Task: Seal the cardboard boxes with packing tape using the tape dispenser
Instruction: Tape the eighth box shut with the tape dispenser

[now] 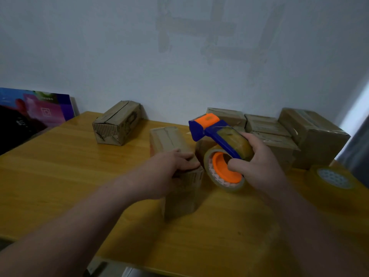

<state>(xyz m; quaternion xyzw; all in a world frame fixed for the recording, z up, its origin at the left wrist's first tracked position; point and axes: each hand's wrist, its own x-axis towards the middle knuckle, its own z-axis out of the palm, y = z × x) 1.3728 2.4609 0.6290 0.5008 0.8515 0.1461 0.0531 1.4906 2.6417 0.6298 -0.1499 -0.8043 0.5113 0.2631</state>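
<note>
A long cardboard box (169,140) lies in the middle of the wooden table (60,166), pointing away from me. My left hand (169,168) grips its near end, fingers curled over the top corner. Just to the right, my right hand (259,166) holds a blue and orange tape dispenser (211,132) loaded with a roll of clear tape (225,172). The dispenser hangs in the air beside the box, its orange cutter end pointing up and away. Its handle is hidden inside my right hand.
Another cardboard box (116,122) sits at the back left. A pile of several boxes (279,132) stands at the back right against the wall. A spare tape roll (333,178) lies at the right edge. A colourful board (34,110) leans at the far left.
</note>
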